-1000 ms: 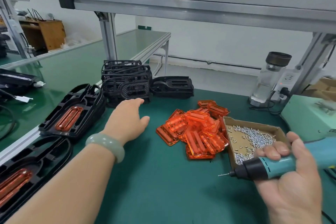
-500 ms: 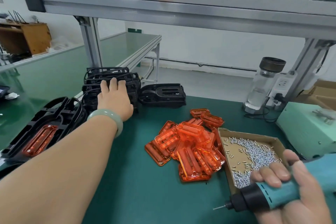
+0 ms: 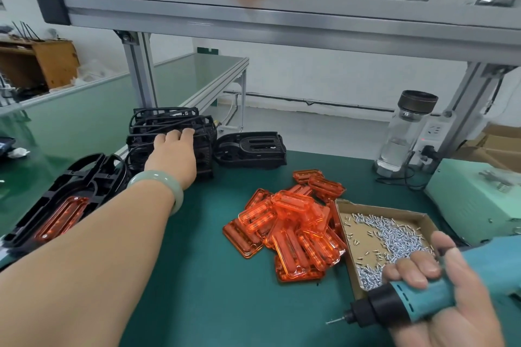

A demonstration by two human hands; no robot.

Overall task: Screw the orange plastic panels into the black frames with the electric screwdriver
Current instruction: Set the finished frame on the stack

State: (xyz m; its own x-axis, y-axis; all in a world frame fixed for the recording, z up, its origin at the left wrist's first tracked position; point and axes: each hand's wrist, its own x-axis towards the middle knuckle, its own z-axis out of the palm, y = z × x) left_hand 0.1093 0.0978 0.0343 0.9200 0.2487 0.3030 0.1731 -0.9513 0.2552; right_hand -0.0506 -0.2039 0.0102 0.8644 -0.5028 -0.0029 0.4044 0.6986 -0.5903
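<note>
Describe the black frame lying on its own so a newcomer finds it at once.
On the dark green mat, look to the far edge, where the left hand grips a stack of black frames. Just right of that stack lies the lone frame: single, flat, without an orange panel, unlike the panelled frames at left.

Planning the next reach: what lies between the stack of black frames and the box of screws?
The pile of orange panels lies between frames and box, seen in the head view.

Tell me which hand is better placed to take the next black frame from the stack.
The left hand: its fingers hook over the stack of black frames, while the right hand grips the electric screwdriver, away from the stack.
</note>
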